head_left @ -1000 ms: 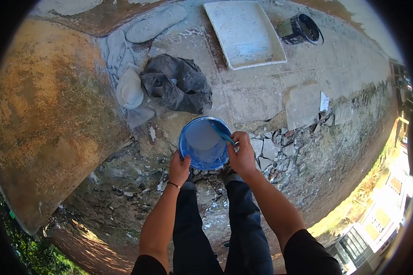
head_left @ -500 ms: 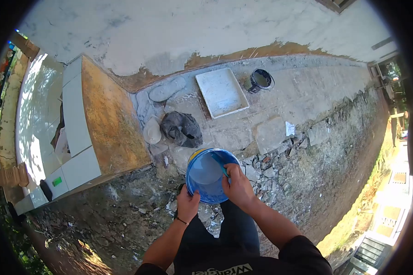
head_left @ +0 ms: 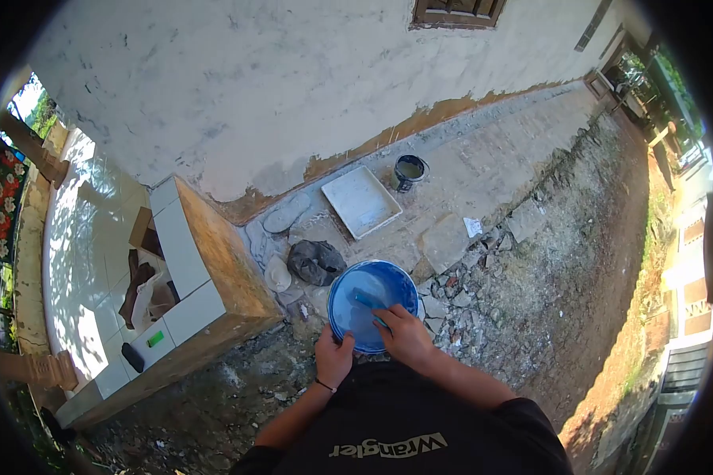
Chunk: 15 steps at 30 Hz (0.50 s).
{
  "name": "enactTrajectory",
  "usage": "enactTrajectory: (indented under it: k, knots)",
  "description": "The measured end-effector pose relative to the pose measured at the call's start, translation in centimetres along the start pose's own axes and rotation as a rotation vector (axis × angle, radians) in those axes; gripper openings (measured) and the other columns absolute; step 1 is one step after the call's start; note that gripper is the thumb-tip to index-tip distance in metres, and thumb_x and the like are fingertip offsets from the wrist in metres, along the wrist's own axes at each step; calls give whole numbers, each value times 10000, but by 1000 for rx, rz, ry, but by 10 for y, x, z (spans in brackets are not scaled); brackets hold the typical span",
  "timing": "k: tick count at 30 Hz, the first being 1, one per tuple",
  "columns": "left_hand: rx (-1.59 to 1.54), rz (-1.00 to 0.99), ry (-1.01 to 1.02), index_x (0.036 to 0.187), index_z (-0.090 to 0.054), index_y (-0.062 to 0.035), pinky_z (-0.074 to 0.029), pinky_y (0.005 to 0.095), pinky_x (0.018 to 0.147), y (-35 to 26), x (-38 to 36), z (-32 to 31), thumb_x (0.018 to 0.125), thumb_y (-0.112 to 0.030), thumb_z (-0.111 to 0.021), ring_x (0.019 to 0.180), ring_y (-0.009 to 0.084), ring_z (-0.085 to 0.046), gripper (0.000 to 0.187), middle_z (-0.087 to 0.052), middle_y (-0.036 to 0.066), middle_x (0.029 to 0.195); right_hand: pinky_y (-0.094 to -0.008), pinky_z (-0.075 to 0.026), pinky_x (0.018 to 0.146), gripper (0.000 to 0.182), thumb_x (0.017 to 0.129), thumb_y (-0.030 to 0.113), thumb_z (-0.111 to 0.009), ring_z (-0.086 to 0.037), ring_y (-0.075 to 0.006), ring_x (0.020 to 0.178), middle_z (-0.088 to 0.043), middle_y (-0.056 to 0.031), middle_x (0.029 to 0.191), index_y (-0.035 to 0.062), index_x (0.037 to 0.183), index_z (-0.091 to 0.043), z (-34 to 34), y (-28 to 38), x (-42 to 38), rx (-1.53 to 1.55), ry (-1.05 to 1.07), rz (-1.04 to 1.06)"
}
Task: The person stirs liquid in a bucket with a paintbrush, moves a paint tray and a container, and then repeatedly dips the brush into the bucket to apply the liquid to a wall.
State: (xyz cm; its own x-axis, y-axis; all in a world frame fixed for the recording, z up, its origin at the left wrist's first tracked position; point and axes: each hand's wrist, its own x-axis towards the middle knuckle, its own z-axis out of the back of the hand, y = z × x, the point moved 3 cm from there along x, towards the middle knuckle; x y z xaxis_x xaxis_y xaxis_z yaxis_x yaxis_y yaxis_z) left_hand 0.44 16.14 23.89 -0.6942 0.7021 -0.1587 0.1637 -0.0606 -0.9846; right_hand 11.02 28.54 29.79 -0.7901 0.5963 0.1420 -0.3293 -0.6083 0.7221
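A blue bucket (head_left: 410, 294) with whitish liquid inside is close in front of my body. My left hand (head_left: 334, 356) grips its near-left rim, thumb at the edge. Over the near-right side of the bucket, my right hand (head_left: 406, 336) is closed on the handle of a teal tool (head_left: 367, 299), whose head lies over the liquid. Whether that head dips into the liquid I cannot tell. Just beyond the bucket sits a crumpled black plastic bag (head_left: 315, 263).
A white tray (head_left: 362, 202) and a small dark bucket (head_left: 409, 172) stand on the paving by the wall (head_left: 293, 95). Left is a tiled ledge (head_left: 202, 313) with a green item (head_left: 155, 339) and a black item (head_left: 132, 357). Rubble (head_left: 471, 285) lies to the right.
The camera view has tilted up and turned, showing more wall and a window. The teal tool has moved from the bucket's far-right side to nearer its middle. Both hands keep their hold.
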Motion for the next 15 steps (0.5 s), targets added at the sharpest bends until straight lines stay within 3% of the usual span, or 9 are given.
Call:
enactTrajectory:
  k: [3, 5, 8, 11, 15]
  knots:
    - [37, -29, 20, 1029, -510, 26, -540, 261, 529, 2, 2, 11, 897, -56, -533, 623, 109, -607, 157, -608, 72, 821, -405, -515, 637, 213, 838, 80, -618, -612, -340, 733, -579, -140, 878, 31, 1045, -631, -3, 14, -9, 42, -8, 5]
    - [-46, 81, 38, 1018, -518, 25, -536, 255, 539, -5, 3, 16, 895, -53, -534, 631, 108, -613, 146, -608, 66, 818, -414, -515, 650, 217, 841, 79, -603, -611, -345, 753, -575, -149, 891, 27, 1050, -626, -3, 22, -12, 57, -1, -13]
    - [23, 41, 66, 1021, -519, 22, -534, 249, 545, -13, 3, 25, 897, -53, -531, 646, 105, -619, 145, -608, 61, 819, -381, -506, 609, 194, 840, 76, -632, -618, -322, 703, -586, -127, 849, 35, 1029, -639, 5, 33, -11, 96, -71, -39]
    - [47, -19, 84, 1016, -520, 22, -528, 246, 550, -10, 2, 33, 896, -52, -532, 657, 97, -616, 142, -607, 55, 812, -378, -505, 603, 195, 839, 67, -631, -618, -319, 698, -591, -123, 851, 34, 1031, -638, 16, 40, -3, 60, -102, -60]
    - [21, 42, 114, 1016, -526, 25, -509, 239, 574, -17, 0, 38, 889, -51, -540, 675, 89, -610, 148, -613, 55, 809, -379, -507, 619, 202, 835, 59, -627, -620, -317, 719, -598, -121, 876, 32, 1035, -636, 12, 37, 11, -28, -145, 6]
